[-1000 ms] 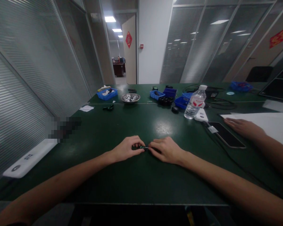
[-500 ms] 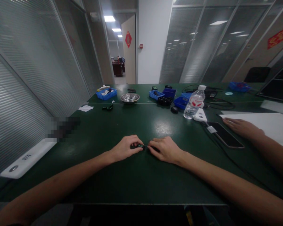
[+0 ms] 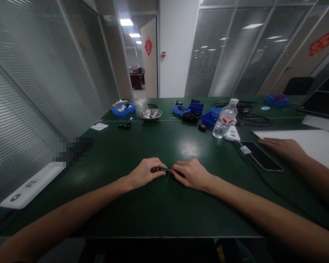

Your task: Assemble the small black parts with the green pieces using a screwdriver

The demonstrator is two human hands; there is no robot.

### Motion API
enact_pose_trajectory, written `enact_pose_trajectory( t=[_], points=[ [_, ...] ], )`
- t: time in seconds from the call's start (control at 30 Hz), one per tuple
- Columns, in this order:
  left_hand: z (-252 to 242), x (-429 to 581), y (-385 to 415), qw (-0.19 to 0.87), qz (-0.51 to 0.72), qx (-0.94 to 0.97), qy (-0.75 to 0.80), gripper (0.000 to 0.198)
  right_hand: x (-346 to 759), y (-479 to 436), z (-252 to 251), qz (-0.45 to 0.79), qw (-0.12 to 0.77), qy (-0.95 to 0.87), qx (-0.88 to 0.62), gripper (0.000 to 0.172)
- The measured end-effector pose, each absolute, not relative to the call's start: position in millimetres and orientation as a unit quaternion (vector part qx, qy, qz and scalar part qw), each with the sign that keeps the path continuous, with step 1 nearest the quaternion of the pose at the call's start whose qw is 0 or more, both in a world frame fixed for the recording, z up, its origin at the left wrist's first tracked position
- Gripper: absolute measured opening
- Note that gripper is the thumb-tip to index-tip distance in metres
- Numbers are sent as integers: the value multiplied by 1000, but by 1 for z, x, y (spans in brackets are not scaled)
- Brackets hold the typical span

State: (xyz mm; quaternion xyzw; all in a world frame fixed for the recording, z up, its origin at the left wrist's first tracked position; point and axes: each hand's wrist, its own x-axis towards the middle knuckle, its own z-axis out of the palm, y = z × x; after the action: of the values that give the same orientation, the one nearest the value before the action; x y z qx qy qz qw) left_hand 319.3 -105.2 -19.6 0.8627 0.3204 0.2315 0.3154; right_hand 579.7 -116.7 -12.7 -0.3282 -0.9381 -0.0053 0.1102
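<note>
Small dark part (image 3: 161, 170), in the pinching grip of the left hand (image 3: 145, 172), meets a thin pin (image 3: 169, 170) pinched by the right hand (image 3: 192, 174). Whether they are joined yet is unclear.

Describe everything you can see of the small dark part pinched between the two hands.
The small dark part is tiny, blackish with a greenish glint, likely plastic; details are too small to tell. It is held low over the green table. The left hand pinches its left end and mostly covers it. A thin pale pin runs from its right end into the fingertips of the right hand.
</note>
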Motion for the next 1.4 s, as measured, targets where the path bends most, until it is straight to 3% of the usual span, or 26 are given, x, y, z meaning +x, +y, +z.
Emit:
enact_pose_trajectory(
  t=[1.4],
  points=[
    [-20, 320, -108, 278, 233, 878, 313, 22, 579, -121, -18, -34, 97, -939, -328, 33]
  ],
)
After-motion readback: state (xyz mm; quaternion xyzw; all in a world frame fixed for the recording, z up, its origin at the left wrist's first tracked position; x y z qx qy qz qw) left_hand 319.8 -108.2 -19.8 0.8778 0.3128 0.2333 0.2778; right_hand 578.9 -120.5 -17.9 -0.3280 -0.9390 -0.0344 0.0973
